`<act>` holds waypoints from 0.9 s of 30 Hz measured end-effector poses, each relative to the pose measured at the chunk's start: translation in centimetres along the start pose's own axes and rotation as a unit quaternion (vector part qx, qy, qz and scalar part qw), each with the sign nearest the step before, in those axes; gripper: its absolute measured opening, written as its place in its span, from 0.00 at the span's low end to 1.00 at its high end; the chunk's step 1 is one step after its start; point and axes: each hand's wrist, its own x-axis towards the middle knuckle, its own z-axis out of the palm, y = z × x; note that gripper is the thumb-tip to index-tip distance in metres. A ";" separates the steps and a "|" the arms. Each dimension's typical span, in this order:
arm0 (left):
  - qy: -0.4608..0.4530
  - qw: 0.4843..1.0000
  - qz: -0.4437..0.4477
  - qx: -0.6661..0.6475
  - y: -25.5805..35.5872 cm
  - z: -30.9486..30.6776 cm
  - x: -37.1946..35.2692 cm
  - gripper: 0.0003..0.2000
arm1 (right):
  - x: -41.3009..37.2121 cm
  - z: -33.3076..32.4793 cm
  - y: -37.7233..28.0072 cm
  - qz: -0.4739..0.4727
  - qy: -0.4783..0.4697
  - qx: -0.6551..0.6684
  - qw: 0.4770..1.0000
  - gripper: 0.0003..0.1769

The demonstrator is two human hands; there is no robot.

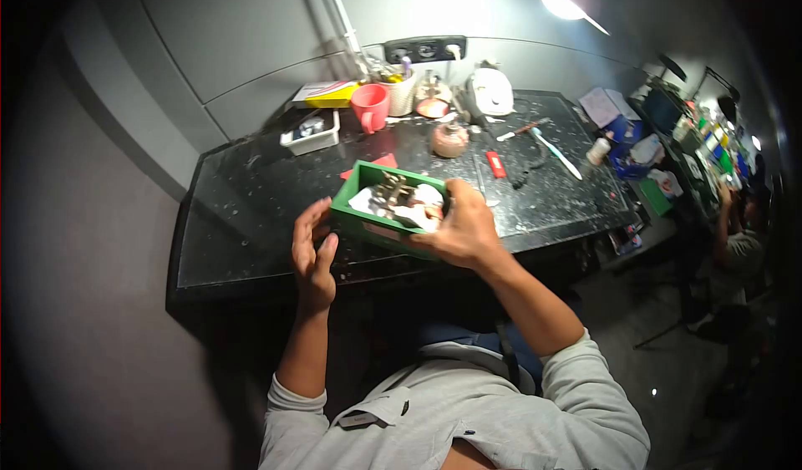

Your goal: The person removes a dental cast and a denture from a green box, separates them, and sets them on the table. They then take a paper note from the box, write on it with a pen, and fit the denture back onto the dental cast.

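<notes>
My right hand (pixel 464 229) is wrapped round the right end of a green box (pixel 378 229), which is held tilted over the front of the black bench. Inside the box lie a brass-coloured metal frame (pixel 394 188), which looks like a dental articulator, and white plaster-like pieces (pixel 415 213). At the box's left end is my left hand (pixel 313 251), fingers and thumb apart, the fingertips close beside the corner. A red flat piece (pixel 383 162) lies on the bench just behind the box.
On the bench (pixel 242 219) stand a white tray (pixel 311 142), a red mug (pixel 370 107), a round pinkish jar (pixel 449 140) and a white device (pixel 490 94). A red lighter-like object (pixel 496 164) and a toothbrush-like tool (pixel 555 152) lie right. Another person (pixel 742 240) sits far right.
</notes>
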 end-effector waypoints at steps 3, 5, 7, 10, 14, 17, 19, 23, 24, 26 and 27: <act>0.075 0.996 -0.045 -0.013 -1.1 0.0 0.3 0.32 | 1.5 6.8 -1.5 -0.027 0.063 -0.120 0.990 0.47; 0.090 0.990 -0.101 0.034 -3.6 -1.3 3.5 0.36 | 4.7 9.1 -1.4 -0.106 0.112 -0.126 0.980 0.52; 0.068 0.978 -0.051 0.189 -5.9 -3.3 8.4 0.38 | 8.3 7.9 -2.7 -0.144 0.053 -0.156 0.976 0.60; 0.038 0.973 -0.085 0.213 -7.9 -3.6 12.1 0.36 | 10.7 5.1 -2.9 -0.201 -0.009 -0.109 0.974 0.58; 0.059 0.980 -0.045 0.184 -11.1 -3.2 15.9 0.27 | 15.3 3.8 -3.3 -0.292 -0.110 -0.200 0.929 0.49; 0.108 0.985 -0.011 0.137 -10.5 -2.6 16.2 0.21 | 16.1 5.8 -3.1 -0.258 -0.149 -0.207 0.932 0.53; 0.092 0.992 -0.051 0.068 -10.4 -3.1 15.6 0.20 | 14.9 6.4 -3.1 -0.236 -0.144 -0.209 0.938 0.53; 0.068 0.991 -0.071 0.090 -8.9 -2.7 15.1 0.17 | 14.0 7.2 -2.0 -0.296 -0.037 -0.237 0.925 0.49; 0.057 0.991 -0.018 0.119 -9.2 -2.8 15.5 0.19 | 14.2 6.9 -1.7 -0.309 -0.037 -0.186 0.932 0.48; 0.043 0.992 -0.035 0.116 -8.3 -2.7 15.7 0.18 | 14.1 6.5 -1.3 -0.317 -0.039 -0.069 0.945 0.44; 0.036 0.992 -0.036 0.113 -8.5 -2.8 15.7 0.18 | 14.0 6.5 -1.3 -0.316 -0.028 -0.063 0.946 0.44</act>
